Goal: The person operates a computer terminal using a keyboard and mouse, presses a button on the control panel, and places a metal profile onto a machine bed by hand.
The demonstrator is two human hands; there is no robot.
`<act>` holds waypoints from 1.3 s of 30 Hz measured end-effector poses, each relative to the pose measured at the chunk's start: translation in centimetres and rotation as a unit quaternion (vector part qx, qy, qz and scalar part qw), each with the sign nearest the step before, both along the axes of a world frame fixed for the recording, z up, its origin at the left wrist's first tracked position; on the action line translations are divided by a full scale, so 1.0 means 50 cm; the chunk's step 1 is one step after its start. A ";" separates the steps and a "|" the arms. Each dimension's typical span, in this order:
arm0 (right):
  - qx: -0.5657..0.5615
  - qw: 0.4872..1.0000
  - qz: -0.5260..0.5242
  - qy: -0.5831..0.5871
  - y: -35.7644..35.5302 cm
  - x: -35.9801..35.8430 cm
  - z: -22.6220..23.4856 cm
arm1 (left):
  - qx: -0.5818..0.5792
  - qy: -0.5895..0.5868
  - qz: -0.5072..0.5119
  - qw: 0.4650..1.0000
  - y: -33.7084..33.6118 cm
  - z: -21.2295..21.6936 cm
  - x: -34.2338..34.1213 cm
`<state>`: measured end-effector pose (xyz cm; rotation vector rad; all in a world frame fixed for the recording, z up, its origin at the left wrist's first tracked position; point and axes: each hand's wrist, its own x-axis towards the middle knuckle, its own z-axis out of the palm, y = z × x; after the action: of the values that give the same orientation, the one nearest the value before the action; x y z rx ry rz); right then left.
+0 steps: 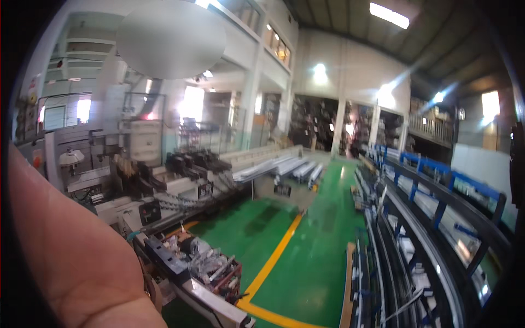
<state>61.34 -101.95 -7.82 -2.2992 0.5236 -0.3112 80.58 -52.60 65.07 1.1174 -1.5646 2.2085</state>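
Observation:
My left hand [71, 246] is raised very close to the view and fills the lower left. Its palm side and wrist creases show, but the fingers run out of the picture, so whether it holds anything is hidden. Just beyond it, a dark red crate [232, 276] is heaped with clear plastic bags and small parts. Beside the crate runs a pale metal beam [208, 299] with a dark block on it. My right hand is out of view.
A long machine [188, 191] with black clamp units stretches along the left. White profiles [290, 167] lie on a bench farther off. At the right, a blue-framed rack [437, 213] holds long profiles. A yellow line [273, 259] crosses the green floor [306, 268].

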 end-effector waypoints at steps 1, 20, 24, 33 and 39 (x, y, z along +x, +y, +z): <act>0.026 1.000 -0.012 -0.008 -0.008 0.036 -0.029 | -0.002 0.027 -0.007 1.000 -0.030 -0.045 0.069; 0.082 0.976 -0.083 0.185 -0.302 0.986 -0.331 | -0.224 0.203 -0.079 0.950 -0.296 -0.386 1.109; 0.100 0.969 -0.074 0.211 -0.355 1.245 -0.327 | -0.128 0.530 -0.074 0.835 -0.419 -0.653 1.375; 0.118 0.950 0.029 0.288 -0.465 1.939 -0.296 | -0.183 0.868 0.020 0.461 -0.522 -1.358 1.706; 0.114 0.926 0.097 0.347 -0.493 2.429 -0.354 | -0.233 0.894 0.108 0.367 -0.504 -1.352 1.857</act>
<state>182.81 -126.59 -25.54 -2.1619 0.6236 0.6565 173.42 -77.79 -2.55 2.0178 0.2772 0.1700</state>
